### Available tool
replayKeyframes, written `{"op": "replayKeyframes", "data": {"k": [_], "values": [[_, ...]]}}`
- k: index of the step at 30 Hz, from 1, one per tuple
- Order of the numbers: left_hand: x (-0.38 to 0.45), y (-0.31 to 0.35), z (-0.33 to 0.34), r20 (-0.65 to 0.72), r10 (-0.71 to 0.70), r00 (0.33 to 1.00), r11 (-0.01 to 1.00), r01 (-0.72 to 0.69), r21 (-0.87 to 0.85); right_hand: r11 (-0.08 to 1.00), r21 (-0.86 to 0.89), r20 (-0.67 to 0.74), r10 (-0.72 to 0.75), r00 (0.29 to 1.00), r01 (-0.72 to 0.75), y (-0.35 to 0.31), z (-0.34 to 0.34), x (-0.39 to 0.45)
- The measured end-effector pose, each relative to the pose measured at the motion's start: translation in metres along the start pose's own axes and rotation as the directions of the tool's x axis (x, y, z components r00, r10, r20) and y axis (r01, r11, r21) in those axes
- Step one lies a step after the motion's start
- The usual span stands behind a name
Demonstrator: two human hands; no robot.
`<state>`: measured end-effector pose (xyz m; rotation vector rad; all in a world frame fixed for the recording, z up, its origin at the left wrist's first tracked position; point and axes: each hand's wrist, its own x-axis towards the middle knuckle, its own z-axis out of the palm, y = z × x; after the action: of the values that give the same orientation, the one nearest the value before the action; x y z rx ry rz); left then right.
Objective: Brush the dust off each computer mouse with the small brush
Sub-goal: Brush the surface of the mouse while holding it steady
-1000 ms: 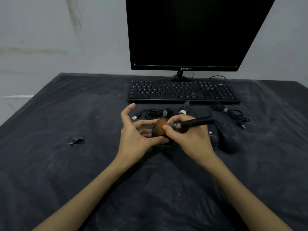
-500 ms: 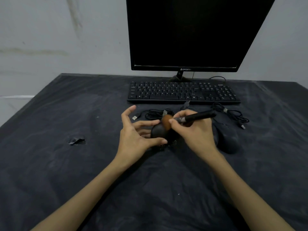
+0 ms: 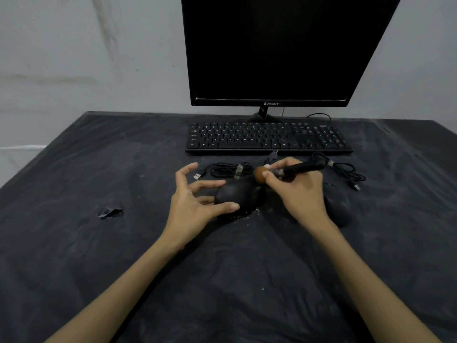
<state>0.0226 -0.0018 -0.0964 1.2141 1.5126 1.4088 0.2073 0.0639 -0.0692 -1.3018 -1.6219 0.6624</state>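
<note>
A black computer mouse [image 3: 237, 195] lies on the dark cloth at the middle of the table. My left hand [image 3: 195, 201] holds it by its left side between thumb and fingers, with the index finger raised. My right hand [image 3: 296, 191] grips a small brush [image 3: 294, 169] with a black handle and a brown tuft. The tuft touches the far end of the mouse. Pale dust specks lie on the cloth at the mouse's near edge. A second black mouse [image 3: 337, 206] sits to the right, partly hidden behind my right hand.
A black keyboard [image 3: 268, 138] and a dark monitor [image 3: 272, 50] stand at the back. Bundled mouse cables [image 3: 230, 170] and another cable [image 3: 346, 170] lie between keyboard and mice. The cloth has a small tear [image 3: 110, 212] on the left.
My right hand has swept the brush from the middle of the mouse's back to its far end. The left hand has kept its hold on the mouse.
</note>
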Motion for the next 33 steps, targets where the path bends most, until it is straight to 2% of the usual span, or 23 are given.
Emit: {"op": "replayKeyframes", "data": {"k": [3,7,9,11,12,16,17,21,22,26,33], "values": [[0.003,-0.002,-0.004,-0.018,-0.067,0.998,0.998,0.067,0.011,1.0,0.008,0.032,0.018,0.999,-0.018,0.004,-0.002,0.0],[0.005,-0.005,-0.006,-0.026,-0.083,0.996,0.996,0.084,0.042,0.993,0.098,0.105,0.057,0.993,-0.067,0.001,0.011,-0.008],[0.006,-0.004,-0.007,-0.028,-0.082,0.996,0.995,0.084,0.053,0.985,0.152,0.249,0.042,0.968,-0.082,-0.006,0.015,-0.023],[0.006,-0.004,-0.009,-0.018,-0.076,0.997,0.995,0.077,0.066,0.975,0.192,0.414,0.026,0.91,-0.115,-0.013,0.009,-0.031],[0.007,-0.004,-0.009,-0.014,-0.076,0.997,0.995,0.077,0.067,0.97,0.206,0.419,0.03,0.907,-0.128,-0.014,0.006,-0.028],[0.008,-0.006,-0.008,-0.021,-0.082,0.996,0.996,0.082,0.04,0.969,0.206,0.144,0.107,0.984,-0.136,-0.002,0.0,-0.008],[0.008,-0.007,-0.009,-0.017,-0.08,0.997,0.996,0.081,0.044,0.974,0.181,0.152,0.108,0.982,-0.135,-0.001,0.002,-0.01],[0.007,-0.007,-0.012,0.009,-0.063,0.998,0.99,0.062,0.123,0.954,0.219,0.467,0.082,0.88,-0.206,-0.006,-0.001,-0.024],[0.006,-0.007,-0.012,0.017,-0.05,0.999,0.989,0.047,0.143,0.947,0.238,0.46,0.084,0.884,-0.214,-0.006,-0.005,-0.02],[0.005,-0.004,-0.012,0.055,0.002,0.998,0.971,-0.015,0.237,0.936,0.295,0.248,0.121,0.961,-0.194,0.001,-0.022,-0.004],[0.008,0.005,-0.007,0.179,-0.022,0.984,0.926,-0.047,0.373,0.935,0.29,0.187,0.154,0.97,-0.204,0.009,-0.046,0.004]]}}
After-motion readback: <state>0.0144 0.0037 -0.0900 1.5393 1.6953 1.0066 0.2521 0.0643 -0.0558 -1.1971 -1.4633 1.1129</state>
